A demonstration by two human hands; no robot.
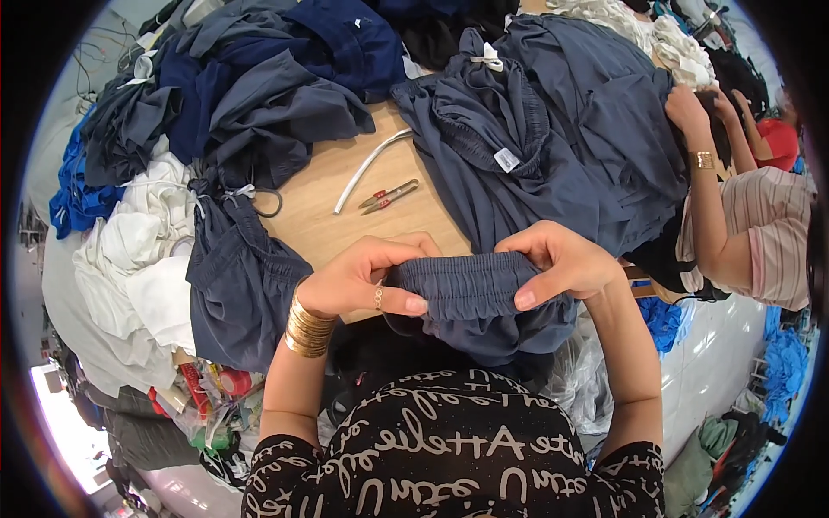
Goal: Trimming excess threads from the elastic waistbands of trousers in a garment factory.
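Observation:
Between my two hands is a pair of dark grey-blue trousers (484, 285), held by its gathered elastic waistband, with the rest of the cloth hanging below toward my lap. My left hand (367, 276) pinches the waistband's left end, thumb on the near side. The right end is gripped by my right hand (566, 263), its thumb pressed on the front of the band. Beyond them on the wooden table (345, 220) lie thread snips (389, 197) with red marks and a curved white strip (370, 168).
More grey-blue garments (561, 129) are heaped at the far right, one with a white tie. Dark garments (259, 95) pile up at the far left, white cloth (142, 259) at the left. At the right edge a person in a striped top (756, 224) handles dark cloth.

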